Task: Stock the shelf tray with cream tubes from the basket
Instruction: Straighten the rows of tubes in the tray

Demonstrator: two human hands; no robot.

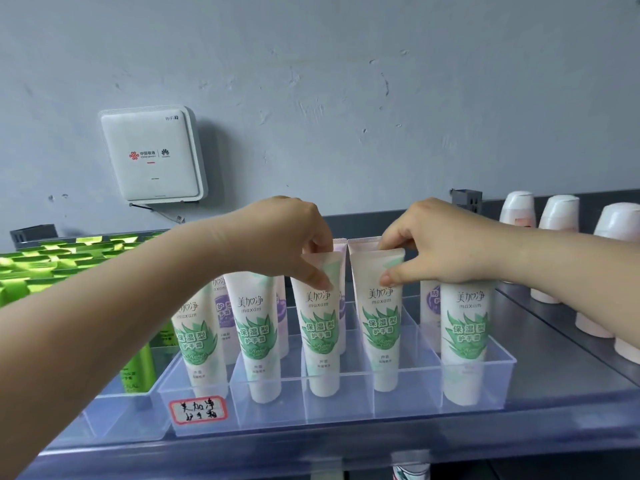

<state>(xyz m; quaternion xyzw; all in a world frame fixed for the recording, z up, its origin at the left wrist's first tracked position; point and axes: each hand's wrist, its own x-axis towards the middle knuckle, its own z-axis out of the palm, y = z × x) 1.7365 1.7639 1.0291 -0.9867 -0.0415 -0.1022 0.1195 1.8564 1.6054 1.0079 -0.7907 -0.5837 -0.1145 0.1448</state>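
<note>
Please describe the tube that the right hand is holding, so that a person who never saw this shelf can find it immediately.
Find the clear divided tray with the red-bordered label. Its front row holds five green-leaf tubes; take the fourth tube from the left. Only this one has the right hand pinching its top, beside the third tube, which the left hand pinches.

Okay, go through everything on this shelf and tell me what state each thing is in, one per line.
Left hand: pinching third green tube, upright in tray.
Right hand: pinching fourth green tube, upright.
Clear tray: front row holds five tubes.
Pink bottles: standing cap-down.
</note>
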